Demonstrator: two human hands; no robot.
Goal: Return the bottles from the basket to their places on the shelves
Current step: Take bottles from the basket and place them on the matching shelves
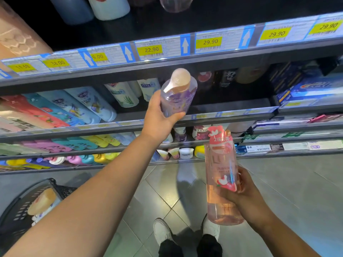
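My left hand (159, 117) grips a clear purple pump bottle (178, 91) with a peach pump top, held up at the front edge of a middle shelf (232, 113), in front of a gap in that shelf's row. My right hand (243, 190) holds a tall pink bottle (221, 175) upright, lower down over the floor. A dark plastic basket (20, 208) stands on the floor at the lower left, with at least one bottle (41, 201) with a tan cap lying inside.
Several shelves of bottles and tubes rise ahead, with yellow price tags (209, 42) on the upper rail. Blue toothpaste boxes (311, 88) fill the right side. My white shoes (163, 230) stand on the grey tiled floor below.
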